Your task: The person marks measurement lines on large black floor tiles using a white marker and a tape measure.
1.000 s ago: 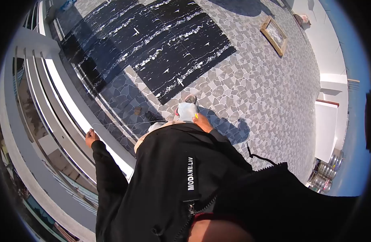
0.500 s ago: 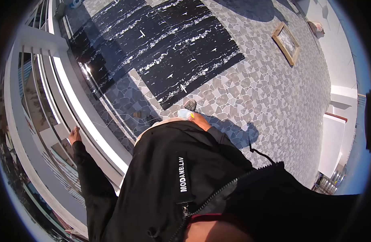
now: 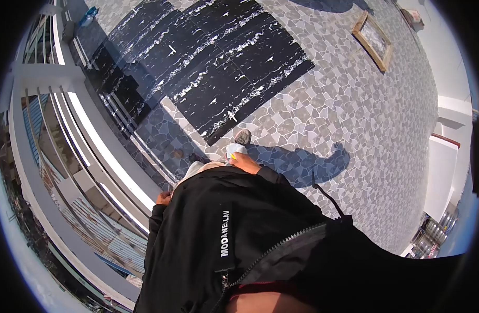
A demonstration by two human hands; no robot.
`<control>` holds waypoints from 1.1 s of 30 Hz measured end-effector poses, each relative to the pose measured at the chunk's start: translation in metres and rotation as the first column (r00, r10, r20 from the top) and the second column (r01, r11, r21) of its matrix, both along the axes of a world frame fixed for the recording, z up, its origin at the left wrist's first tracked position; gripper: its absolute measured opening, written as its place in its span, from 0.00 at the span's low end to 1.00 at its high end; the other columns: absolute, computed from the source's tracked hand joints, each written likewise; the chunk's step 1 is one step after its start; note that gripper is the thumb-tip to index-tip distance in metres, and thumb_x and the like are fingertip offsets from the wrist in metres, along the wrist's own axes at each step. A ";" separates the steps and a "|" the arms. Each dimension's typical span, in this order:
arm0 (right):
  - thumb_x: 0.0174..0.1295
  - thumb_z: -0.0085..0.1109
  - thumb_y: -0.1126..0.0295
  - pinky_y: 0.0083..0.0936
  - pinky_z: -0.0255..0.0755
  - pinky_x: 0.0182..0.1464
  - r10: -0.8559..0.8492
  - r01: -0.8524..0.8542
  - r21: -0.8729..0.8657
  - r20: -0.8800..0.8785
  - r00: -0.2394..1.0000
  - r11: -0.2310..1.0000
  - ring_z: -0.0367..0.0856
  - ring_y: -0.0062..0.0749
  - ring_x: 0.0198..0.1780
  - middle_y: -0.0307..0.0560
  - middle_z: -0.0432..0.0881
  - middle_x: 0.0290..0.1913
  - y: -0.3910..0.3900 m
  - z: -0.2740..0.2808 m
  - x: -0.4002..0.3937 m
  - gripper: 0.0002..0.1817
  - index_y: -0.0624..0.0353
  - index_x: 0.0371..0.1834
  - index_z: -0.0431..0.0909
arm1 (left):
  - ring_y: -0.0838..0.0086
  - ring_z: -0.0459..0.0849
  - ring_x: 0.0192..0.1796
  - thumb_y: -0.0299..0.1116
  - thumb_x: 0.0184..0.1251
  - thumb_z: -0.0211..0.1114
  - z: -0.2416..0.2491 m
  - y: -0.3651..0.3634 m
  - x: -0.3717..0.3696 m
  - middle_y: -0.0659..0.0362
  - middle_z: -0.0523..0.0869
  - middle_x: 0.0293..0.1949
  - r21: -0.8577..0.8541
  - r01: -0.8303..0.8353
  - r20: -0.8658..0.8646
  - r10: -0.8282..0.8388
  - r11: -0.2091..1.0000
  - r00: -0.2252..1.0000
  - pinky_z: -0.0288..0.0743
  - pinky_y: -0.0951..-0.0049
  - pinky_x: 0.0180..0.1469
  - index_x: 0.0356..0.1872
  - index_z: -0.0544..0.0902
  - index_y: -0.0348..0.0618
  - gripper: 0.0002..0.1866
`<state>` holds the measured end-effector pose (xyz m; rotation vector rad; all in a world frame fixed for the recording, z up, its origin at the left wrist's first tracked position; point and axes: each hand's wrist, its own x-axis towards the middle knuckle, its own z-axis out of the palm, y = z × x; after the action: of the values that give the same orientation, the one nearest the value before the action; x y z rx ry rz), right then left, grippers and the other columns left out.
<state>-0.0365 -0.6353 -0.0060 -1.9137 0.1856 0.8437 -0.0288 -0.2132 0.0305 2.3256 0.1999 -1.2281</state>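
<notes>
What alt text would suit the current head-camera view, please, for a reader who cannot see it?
A person's right hand holds an unclear white-and-yellow object, while the left hand sits beside their black zipped jacket. Beyond them, black, white-veined panels lie on grey stone-patterned flooring near a rectangular wooden frame.

The slabs (image 3: pixel 234 49) are black with wavy white veins, and the floor (image 3: pixel 370 120) has irregular grey pieces with paler lines. The jacket (image 3: pixel 190 224) is black with white letters, the frame (image 3: pixel 362 44) is light brown, and the small item (image 3: pixel 234 155) at the right hand (image 3: pixel 245 163) is yellow.
</notes>
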 end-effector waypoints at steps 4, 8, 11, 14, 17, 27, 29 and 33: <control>0.63 0.45 0.54 0.40 0.66 0.48 -0.009 0.011 0.111 -0.021 1.000 0.994 0.74 0.57 0.49 0.64 0.76 0.44 -0.009 0.002 0.004 0.23 0.66 0.47 0.68 | 0.64 0.84 0.35 0.46 0.57 0.58 -0.010 -0.004 -0.004 0.48 0.83 0.28 0.065 0.063 -0.087 -0.057 0.996 0.995 0.73 0.68 0.39 0.35 0.83 0.42 0.17; 0.63 0.46 0.54 0.40 0.66 0.49 0.052 -0.052 0.039 -0.002 0.999 0.998 0.74 0.58 0.50 0.66 0.75 0.45 -0.011 0.004 0.011 0.24 0.68 0.46 0.69 | 0.66 0.83 0.34 0.45 0.58 0.57 -0.045 0.013 -0.026 0.49 0.82 0.27 -0.084 0.108 0.012 -0.108 0.991 0.994 0.73 0.68 0.37 0.34 0.82 0.41 0.16; 0.61 0.48 0.53 0.40 0.67 0.48 0.087 -0.088 0.085 0.014 0.996 0.992 0.75 0.60 0.48 0.67 0.76 0.43 -0.008 0.003 0.014 0.26 0.70 0.45 0.70 | 0.72 0.82 0.33 0.42 0.59 0.57 -0.024 0.022 -0.039 0.53 0.83 0.27 -0.196 -0.004 -0.006 0.003 0.981 1.000 0.73 0.70 0.37 0.35 0.82 0.40 0.15; 0.60 0.48 0.53 0.40 0.68 0.47 0.046 -0.053 0.083 0.083 0.995 0.995 0.75 0.59 0.47 0.66 0.77 0.42 -0.005 -0.008 0.005 0.25 0.69 0.43 0.70 | 0.76 0.80 0.33 0.38 0.61 0.56 0.018 0.010 -0.035 0.58 0.84 0.28 -0.257 -0.166 -0.083 0.150 0.952 0.985 0.72 0.73 0.37 0.37 0.82 0.38 0.14; 0.60 0.50 0.53 0.39 0.68 0.46 0.058 -0.062 0.079 0.046 0.997 0.995 0.77 0.56 0.45 0.63 0.77 0.39 -0.009 -0.009 0.001 0.22 0.66 0.39 0.70 | 0.80 0.79 0.32 0.35 0.62 0.56 0.077 -0.029 -0.022 0.61 0.84 0.30 -0.219 -0.311 -0.155 0.282 0.925 0.947 0.71 0.77 0.37 0.38 0.82 0.37 0.12; 0.62 0.49 0.55 0.38 0.67 0.41 0.002 -0.013 0.115 0.094 0.996 0.993 0.77 0.53 0.42 0.61 0.77 0.34 -0.011 -0.008 -0.008 0.20 0.66 0.35 0.69 | 0.86 0.54 0.09 0.42 0.63 0.62 0.085 0.004 -0.048 0.72 0.60 0.11 -0.253 -0.894 -0.166 0.894 0.370 0.416 0.45 0.82 0.12 0.31 0.76 0.46 0.11; 0.63 0.48 0.55 0.38 0.67 0.42 0.007 -0.016 0.098 0.087 0.996 0.995 0.77 0.54 0.42 0.62 0.77 0.35 -0.007 -0.008 -0.008 0.21 0.67 0.35 0.69 | 0.86 0.54 0.09 0.42 0.62 0.63 0.088 0.041 -0.048 0.72 0.61 0.11 -0.236 -0.916 -0.077 0.934 0.323 0.349 0.44 0.81 0.11 0.30 0.76 0.47 0.11; 0.63 0.48 0.54 0.39 0.66 0.44 -0.041 0.040 0.024 0.062 0.997 0.999 0.75 0.56 0.45 0.64 0.76 0.37 0.001 -0.015 -0.006 0.22 0.68 0.38 0.68 | 0.86 0.54 0.09 0.41 0.59 0.66 0.112 0.116 -0.014 0.71 0.62 0.12 -0.238 -0.894 -0.058 0.913 0.380 0.404 0.46 0.81 0.11 0.29 0.76 0.48 0.10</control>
<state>-0.0425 -0.6340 -0.0211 -1.9064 0.1759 0.7556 -0.0425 -0.0970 0.1421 1.5546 1.0936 -0.4995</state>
